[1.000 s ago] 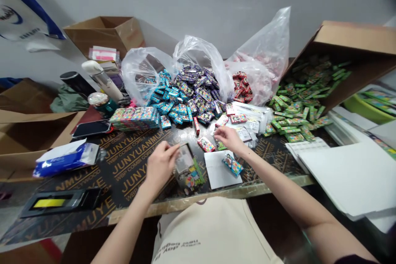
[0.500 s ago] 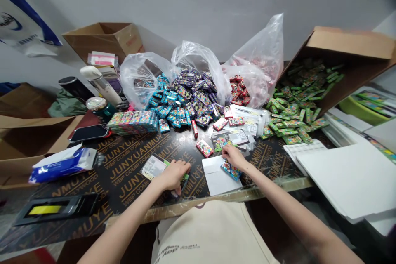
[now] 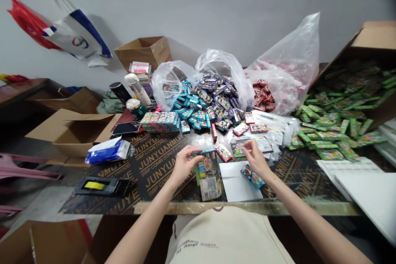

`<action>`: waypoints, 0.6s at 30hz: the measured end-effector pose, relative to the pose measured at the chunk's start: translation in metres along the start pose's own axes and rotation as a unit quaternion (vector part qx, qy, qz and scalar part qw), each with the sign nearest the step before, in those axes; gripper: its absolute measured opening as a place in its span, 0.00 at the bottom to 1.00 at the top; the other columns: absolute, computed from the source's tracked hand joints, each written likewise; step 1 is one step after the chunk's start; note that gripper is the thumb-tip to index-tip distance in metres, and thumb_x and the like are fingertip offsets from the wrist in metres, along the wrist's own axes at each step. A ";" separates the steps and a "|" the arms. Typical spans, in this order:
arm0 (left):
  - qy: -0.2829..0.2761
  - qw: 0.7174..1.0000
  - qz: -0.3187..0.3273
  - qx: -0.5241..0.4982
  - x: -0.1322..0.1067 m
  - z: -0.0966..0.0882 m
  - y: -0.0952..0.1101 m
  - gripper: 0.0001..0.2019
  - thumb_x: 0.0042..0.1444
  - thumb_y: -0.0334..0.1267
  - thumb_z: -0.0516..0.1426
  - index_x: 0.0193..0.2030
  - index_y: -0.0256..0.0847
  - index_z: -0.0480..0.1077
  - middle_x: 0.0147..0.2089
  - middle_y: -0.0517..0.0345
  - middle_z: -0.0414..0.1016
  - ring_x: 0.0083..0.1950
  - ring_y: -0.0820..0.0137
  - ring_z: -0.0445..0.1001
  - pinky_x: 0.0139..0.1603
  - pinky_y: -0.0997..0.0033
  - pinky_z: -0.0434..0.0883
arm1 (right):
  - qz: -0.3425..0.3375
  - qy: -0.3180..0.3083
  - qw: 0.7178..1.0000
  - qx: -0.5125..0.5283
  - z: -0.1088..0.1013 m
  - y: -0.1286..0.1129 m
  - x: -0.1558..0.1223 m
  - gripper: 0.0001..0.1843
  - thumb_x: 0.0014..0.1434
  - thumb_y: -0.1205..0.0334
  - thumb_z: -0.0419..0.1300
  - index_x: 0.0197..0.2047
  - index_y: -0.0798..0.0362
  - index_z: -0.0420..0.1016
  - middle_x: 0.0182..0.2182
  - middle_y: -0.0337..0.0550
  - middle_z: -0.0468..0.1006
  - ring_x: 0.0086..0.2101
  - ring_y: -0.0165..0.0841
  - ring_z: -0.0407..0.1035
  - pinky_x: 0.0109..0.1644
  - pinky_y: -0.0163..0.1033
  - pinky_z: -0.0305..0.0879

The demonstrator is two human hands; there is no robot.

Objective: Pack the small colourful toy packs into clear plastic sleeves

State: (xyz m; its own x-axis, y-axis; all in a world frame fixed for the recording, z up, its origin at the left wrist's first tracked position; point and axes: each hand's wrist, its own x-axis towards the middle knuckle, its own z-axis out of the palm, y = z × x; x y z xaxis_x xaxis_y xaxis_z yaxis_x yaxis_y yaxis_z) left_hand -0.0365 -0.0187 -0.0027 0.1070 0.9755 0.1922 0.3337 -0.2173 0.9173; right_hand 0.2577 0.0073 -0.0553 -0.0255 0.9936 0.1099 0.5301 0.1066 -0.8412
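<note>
My left hand (image 3: 183,162) pinches the top of a clear packet (image 3: 207,173) with a green printed card inside, holding it up over the black table (image 3: 148,165). My right hand (image 3: 255,157) is curled, fingertips at a green card packet (image 3: 239,148) by the stack of clear sleeves (image 3: 272,130). A small colourful box (image 3: 253,176) lies under my right wrist on a white sheet (image 3: 236,181). A red small box (image 3: 224,152) lies between my hands.
Plastic bags spill blue (image 3: 188,105), purple (image 3: 221,99) and red (image 3: 262,95) small boxes at the back. Green boxes (image 3: 334,123) pour from a tipped carton on the right. A tissue pack (image 3: 107,151), a tape dispenser (image 3: 102,185), bottles and open cartons (image 3: 77,132) stand left.
My left hand has lifted the clear packet off the table edge and holds it upright. My right hand moved up from the colourful box to the green packet. The view swung left.
</note>
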 end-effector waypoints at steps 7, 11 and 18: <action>0.013 0.999 0.027 0.027 -0.003 0.010 0.024 0.06 0.50 0.38 0.59 0.32 0.39 0.75 0.32 0.54 0.73 0.34 0.70 0.72 0.34 0.72 0.68 | -0.087 -0.057 0.975 0.198 0.041 -0.098 -0.003 0.17 0.54 0.57 0.58 0.45 0.48 0.57 0.35 0.41 0.74 0.35 0.32 0.70 0.39 0.38 0.66; 0.009 0.996 0.062 0.057 -0.005 0.013 0.029 0.05 0.51 0.37 0.58 0.31 0.40 0.75 0.31 0.54 0.74 0.34 0.69 0.72 0.35 0.70 0.69 | -0.106 -0.056 0.975 0.189 0.050 -0.102 -0.011 0.14 0.54 0.59 0.58 0.43 0.49 0.61 0.29 0.39 0.73 0.29 0.32 0.70 0.35 0.38 0.66; -0.031 0.988 0.121 0.089 -0.009 0.018 0.030 0.05 0.53 0.32 0.56 0.34 0.39 0.73 0.36 0.53 0.73 0.37 0.70 0.71 0.39 0.70 0.68 | -0.111 -0.071 0.980 0.149 0.029 -0.100 -0.013 0.11 0.56 0.57 0.56 0.42 0.50 0.65 0.31 0.42 0.74 0.32 0.33 0.69 0.37 0.39 0.64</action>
State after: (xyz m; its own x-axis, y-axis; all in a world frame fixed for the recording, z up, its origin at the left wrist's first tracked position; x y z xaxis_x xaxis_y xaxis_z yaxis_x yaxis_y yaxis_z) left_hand -0.0107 -0.0345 0.0165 0.2600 0.8913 0.3714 0.4507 -0.4522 0.7697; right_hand 0.1806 -0.0153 0.0123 -0.2413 0.9374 0.2510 0.2267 0.3059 -0.9247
